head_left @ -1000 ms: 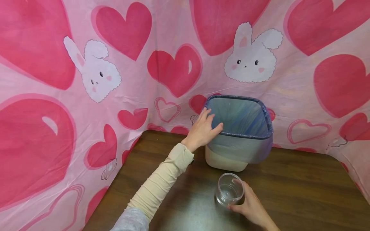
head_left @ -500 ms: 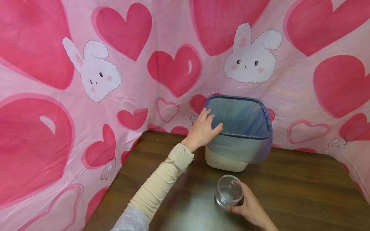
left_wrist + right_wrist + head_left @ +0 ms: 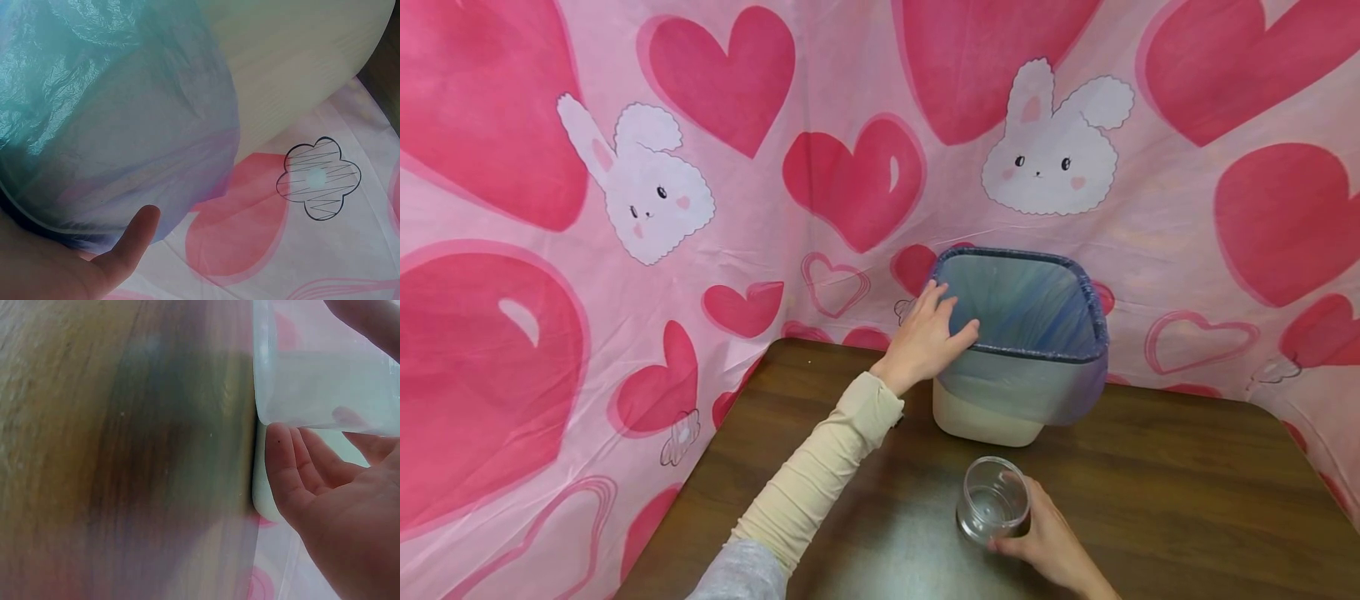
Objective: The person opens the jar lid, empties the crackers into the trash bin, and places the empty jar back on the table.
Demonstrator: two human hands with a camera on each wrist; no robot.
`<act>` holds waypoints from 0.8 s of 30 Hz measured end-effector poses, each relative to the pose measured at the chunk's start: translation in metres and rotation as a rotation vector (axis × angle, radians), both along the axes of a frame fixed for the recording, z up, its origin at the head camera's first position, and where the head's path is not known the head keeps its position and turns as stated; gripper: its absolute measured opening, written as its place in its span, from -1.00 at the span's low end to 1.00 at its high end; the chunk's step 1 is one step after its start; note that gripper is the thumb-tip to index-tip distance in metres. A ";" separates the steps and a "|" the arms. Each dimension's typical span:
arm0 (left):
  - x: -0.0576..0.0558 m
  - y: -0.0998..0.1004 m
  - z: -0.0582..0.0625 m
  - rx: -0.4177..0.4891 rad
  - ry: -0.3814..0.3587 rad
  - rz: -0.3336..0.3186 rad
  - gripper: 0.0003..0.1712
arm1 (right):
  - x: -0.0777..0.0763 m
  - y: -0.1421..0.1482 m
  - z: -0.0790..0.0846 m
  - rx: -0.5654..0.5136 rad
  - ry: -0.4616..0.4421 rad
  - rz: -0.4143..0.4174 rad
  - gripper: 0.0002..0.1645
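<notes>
My left hand (image 3: 921, 342) rests on the left rim of a cream trash bin (image 3: 981, 421), its fingers spread. A translucent blue-purple bag (image 3: 1015, 387) lines the bin and folds down over the outside. The left wrist view shows one fairly straight finger (image 3: 139, 234) against the outside of that bag (image 3: 156, 137); the other fingertips are hidden there. In front of the bin, a clear round cup (image 3: 992, 500) stands upright, its base close to the tabletop. My right hand (image 3: 1051, 537) grips its right side, with fingers (image 3: 287, 462) along the wall in the right wrist view.
The bin and cup are on a dark brown wooden table (image 3: 1187, 475). Pink cloth (image 3: 850, 75) with hearts and rabbit faces hangs behind the table and along its left side. Bare tabletop shows right of the bin.
My right hand and the cup have shifted slightly toward the front of the table and a little left, away from the bin. The left hand and bin look the same.
</notes>
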State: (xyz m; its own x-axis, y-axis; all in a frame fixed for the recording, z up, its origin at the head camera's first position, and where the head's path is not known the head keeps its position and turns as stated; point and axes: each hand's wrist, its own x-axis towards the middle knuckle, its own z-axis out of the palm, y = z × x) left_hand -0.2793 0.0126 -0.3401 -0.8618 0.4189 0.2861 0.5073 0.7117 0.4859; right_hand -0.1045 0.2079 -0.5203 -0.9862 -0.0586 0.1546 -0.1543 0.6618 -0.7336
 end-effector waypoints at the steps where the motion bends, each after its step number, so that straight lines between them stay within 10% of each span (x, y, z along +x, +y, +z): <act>1: 0.000 0.000 0.000 -0.001 -0.001 0.000 -0.19 | 0.000 0.000 -0.001 0.003 -0.003 0.001 0.12; 24: 0.001 0.001 0.000 -0.006 0.006 0.010 -0.21 | -0.001 0.000 -0.004 -0.023 -0.067 0.018 0.15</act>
